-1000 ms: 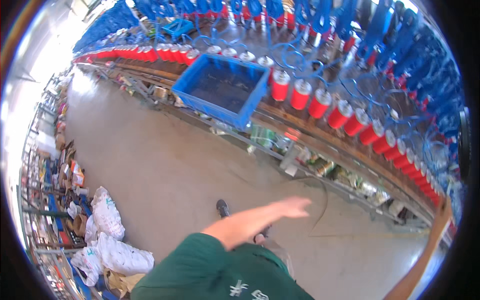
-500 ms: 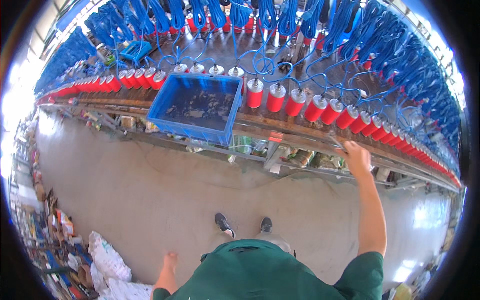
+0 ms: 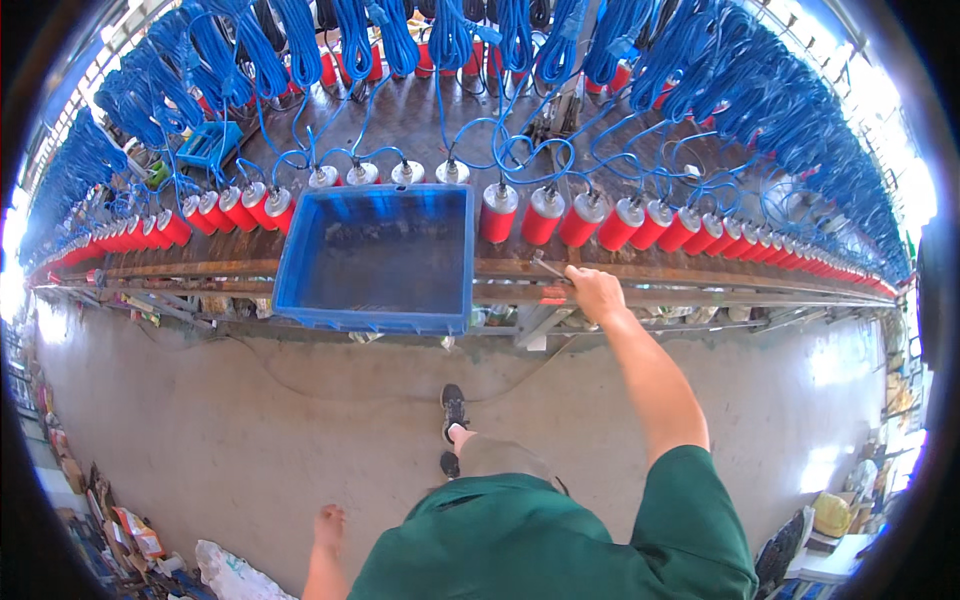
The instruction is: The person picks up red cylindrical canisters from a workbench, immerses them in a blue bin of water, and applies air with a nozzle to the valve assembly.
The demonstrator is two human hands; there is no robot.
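My right hand (image 3: 597,294) is closed around a slim metal hand tool, possibly a wrench (image 3: 548,266), whose end points left over the front edge of the workbench (image 3: 640,262). Just beyond it stands a row of red cylinders (image 3: 541,218) with silver tops and blue cables. To the left of the tool, an open blue plastic crate (image 3: 372,322) juts over the bench edge. Low on the left, away from the bench, hangs my left hand (image 3: 330,524). Its fingers are loosely bent and it appears to hold nothing.
Coiled blue cables (image 3: 450,40) hang in a long row above the bench. A small blue tray (image 3: 208,145) lies at the back left. A thin hose or cord (image 3: 500,395) runs across the floor. A white sack (image 3: 238,572) and cartons lie behind me on the left.
My right hand has moved left along the bench edge with the tool, closer to the crate. My body has turned and my feet have stepped. The left hand still hangs low.
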